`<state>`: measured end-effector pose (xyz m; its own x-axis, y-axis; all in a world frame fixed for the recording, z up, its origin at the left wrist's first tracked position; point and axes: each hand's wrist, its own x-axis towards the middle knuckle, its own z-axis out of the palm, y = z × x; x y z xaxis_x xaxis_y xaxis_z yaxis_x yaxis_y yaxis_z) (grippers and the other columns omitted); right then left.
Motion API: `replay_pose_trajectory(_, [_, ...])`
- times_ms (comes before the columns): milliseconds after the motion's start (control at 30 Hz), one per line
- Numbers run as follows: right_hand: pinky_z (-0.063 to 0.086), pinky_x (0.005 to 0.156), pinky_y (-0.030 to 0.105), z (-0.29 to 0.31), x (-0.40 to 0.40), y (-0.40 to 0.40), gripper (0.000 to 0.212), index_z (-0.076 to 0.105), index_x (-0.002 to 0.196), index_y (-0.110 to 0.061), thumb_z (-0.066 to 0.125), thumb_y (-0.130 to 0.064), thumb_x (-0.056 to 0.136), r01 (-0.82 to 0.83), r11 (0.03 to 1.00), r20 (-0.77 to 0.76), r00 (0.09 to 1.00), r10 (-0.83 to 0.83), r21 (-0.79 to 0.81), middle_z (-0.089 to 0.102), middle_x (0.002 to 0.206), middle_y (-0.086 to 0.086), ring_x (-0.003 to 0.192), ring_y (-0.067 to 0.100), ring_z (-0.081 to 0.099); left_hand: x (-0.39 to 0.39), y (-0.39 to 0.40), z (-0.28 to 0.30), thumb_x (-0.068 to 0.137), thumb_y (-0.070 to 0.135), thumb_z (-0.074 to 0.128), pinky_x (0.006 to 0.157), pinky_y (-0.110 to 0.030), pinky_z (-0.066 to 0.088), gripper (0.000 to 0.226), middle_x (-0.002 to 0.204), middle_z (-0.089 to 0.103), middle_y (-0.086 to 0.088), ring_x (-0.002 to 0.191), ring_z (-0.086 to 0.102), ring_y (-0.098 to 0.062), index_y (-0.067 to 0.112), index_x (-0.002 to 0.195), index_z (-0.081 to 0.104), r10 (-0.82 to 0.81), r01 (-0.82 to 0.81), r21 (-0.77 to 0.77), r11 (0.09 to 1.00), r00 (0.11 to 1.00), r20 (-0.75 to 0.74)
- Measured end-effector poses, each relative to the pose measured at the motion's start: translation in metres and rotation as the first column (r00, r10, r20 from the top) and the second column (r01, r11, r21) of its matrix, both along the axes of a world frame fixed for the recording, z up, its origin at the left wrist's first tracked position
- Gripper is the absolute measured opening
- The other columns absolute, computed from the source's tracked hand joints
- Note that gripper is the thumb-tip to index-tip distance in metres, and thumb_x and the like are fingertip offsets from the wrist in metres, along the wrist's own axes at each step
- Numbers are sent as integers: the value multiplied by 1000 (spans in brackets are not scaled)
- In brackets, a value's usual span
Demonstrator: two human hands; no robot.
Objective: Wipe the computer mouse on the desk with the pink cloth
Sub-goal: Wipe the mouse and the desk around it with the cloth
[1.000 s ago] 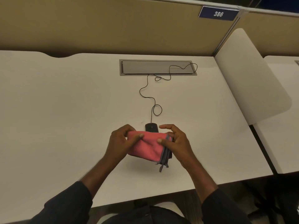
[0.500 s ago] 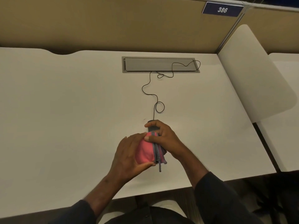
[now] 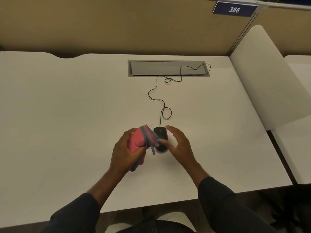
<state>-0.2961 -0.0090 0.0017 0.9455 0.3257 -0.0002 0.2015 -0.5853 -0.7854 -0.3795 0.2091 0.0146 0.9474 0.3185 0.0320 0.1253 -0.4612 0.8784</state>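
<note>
Mouse [image 3: 161,139] lies mid-frame on the desk [image 3: 67,115], long axis toward the frame's top, between both hands: left hand [image 3: 125,153] grips the pink cloth [image 3: 137,142] just left, right hand [image 3: 179,145] loosely spread, nothing held, just right.

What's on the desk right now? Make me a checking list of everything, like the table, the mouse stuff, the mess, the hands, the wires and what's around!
Surface: white desk, a grey cable hatch set in its far side.
Job's things: black mouse on the desk; folded pink cloth just left of it.
Clutter: nothing seen.
Hands: left hand grips the cloth; right hand open beside the mouse, contact unclear.
Cables: mouse cable loops back to the hatch.
Surroundings: tan partition, number plate 386, white side divider.
</note>
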Motion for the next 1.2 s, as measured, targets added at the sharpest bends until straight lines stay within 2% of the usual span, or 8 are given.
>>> replay_pose_trajectory(100, [18,113,9,-18,5,-4,94,25,154,-21,77,-45,80,-182,977,14,983,185,-115,29,157,-9,143,0,23,23,3,-1,66,60,74,71,-32,57,73,107,63,7,86,65,-14,39,128,42,15,-15,0,1000,996,-88])
replay_pose_trajectory(233, [17,120,23,-32,12,-5,110,12,157,-16,76,-56,77,-261,955,49,962,270,-140,15,163,-5,149,8,13,54,3,-11,68,69,71,79,-36,57,64,111,61,14,92,63,-12,36,119,52,-29,35,61,998,994,-101])
replay_pose_trajectory(367, [21,120,30,-38,16,-5,114,8,157,-14,77,-55,76,-268,958,2,963,270,-104,13,164,-4,150,10,14,77,0,-16,67,71,68,79,-21,48,62,105,62,15,91,58,-3,31,113,60,-3,7,53,999,996,-85])
replay_pose_trajectory(467, [20,120,26,-41,17,-6,115,5,157,-16,76,-57,76,-263,958,-30,965,261,-118,11,164,-6,149,8,13,90,4,-21,66,72,66,77,-16,44,68,104,65,9,90,60,-10,24,113,64,42,-40,34,999,995,-86])
replay_pose_trajectory(633, [21,119,24,-45,19,-6,116,4,157,-17,77,-57,76,-258,956,-63,966,252,-139,11,164,-6,149,7,14,99,8,-33,67,74,62,77,-28,52,74,99,69,2,85,63,-16,17,114,68,22,-13,75,997,992,-121])
replay_pose_trajectory(800, [27,119,29,-46,20,-5,115,3,157,-19,77,-56,77,-248,959,-69,968,240,-140,14,163,-6,148,7,18,95,9,-46,73,67,65,67,-26,49,53,86,64,6,77,61,-12,19,98,69,-14,29,108,994,991,-134])
replay_pose_trajectory(1033, [33,116,31,-46,20,-4,114,8,157,-19,79,-54,75,-223,968,-85,973,215,-113,20,162,-5,146,6,25,82,-5,-57,86,57,57,67,-30,52,45,100,59,5,81,60,-16,29,119,69,-176,219,291,932,970,-167])
replay_pose_trajectory(1200, [33,116,32,-48,21,-4,106,22,154,-14,80,-51,74,-220,971,-71,974,214,-98,20,162,-7,146,6,25,83,-14,-60,86,62,45,66,-33,55,55,106,60,2,79,61,-18,27,122,67,-205,263,358,896,960,-192])
